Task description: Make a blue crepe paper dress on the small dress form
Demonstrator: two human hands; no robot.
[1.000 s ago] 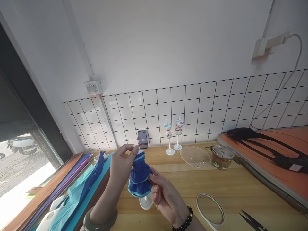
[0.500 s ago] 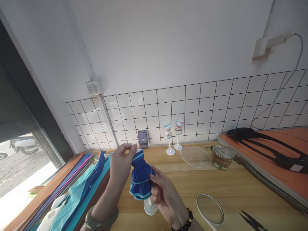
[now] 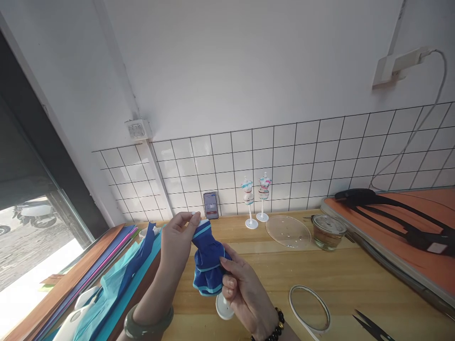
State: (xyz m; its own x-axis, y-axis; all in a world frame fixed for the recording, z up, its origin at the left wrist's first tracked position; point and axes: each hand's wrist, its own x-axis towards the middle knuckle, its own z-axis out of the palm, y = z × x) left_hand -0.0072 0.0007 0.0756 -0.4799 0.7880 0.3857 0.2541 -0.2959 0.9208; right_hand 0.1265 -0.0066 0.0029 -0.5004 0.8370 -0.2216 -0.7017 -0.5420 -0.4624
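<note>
- Head view: the left hand (image 3: 177, 242) pinches the top of a small blue dress (image 3: 206, 262) between thumb and fingertips, close to its pale collar, so the garment hangs upright on its little stand.
- The right hand (image 3: 239, 290) closes round the lower part, fingers wrapped at the dress's hem and the stand's stem; the round white base (image 3: 223, 307) shows just beneath the fingers. Holding top and bottom at once seems to keep the cloth taut and the stand steady.
- The dress is raised above the wooden worktop (image 3: 355, 279), touching neither it nor anything else, between the two hands and near the front edge.
- A green bangle (image 3: 147, 326) sits on the left wrist and a dark bead bracelet (image 3: 270, 327) on the right.
- To the left lie strips of blue and teal paper (image 3: 117, 279), within easy reach.
- Against the tiled wall stand two tiny dress forms (image 3: 255, 201) side by side, and a phone (image 3: 211, 205) is propped upright, its screen facing the person.
- Further right are a clear plate (image 3: 288, 231), a glass jar (image 3: 328, 231), a white ring (image 3: 310, 309) and black scissors (image 3: 371, 325).
</note>
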